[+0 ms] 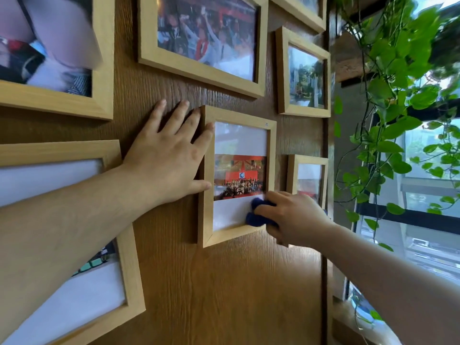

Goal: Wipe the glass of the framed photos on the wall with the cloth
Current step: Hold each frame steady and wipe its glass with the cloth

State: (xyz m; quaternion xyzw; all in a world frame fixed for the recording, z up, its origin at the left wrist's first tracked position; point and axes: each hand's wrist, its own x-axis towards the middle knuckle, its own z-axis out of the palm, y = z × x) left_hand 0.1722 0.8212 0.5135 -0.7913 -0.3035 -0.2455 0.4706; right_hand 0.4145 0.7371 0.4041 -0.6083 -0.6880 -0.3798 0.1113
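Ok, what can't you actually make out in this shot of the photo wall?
Head view only:
- blue cloth: mostly hidden inside the right hand.
- middle frame: lower right corner covered by that hand; left edge under the left hand.
- top-left photo: blurred, cut off by the edge.
- small right frame: blurred.

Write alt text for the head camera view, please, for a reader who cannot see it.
A right hand presses a blue cloth on the lower glass of a small wooden frame, while the left hand steadies its left edge. More framed photos hang on the wood wall.
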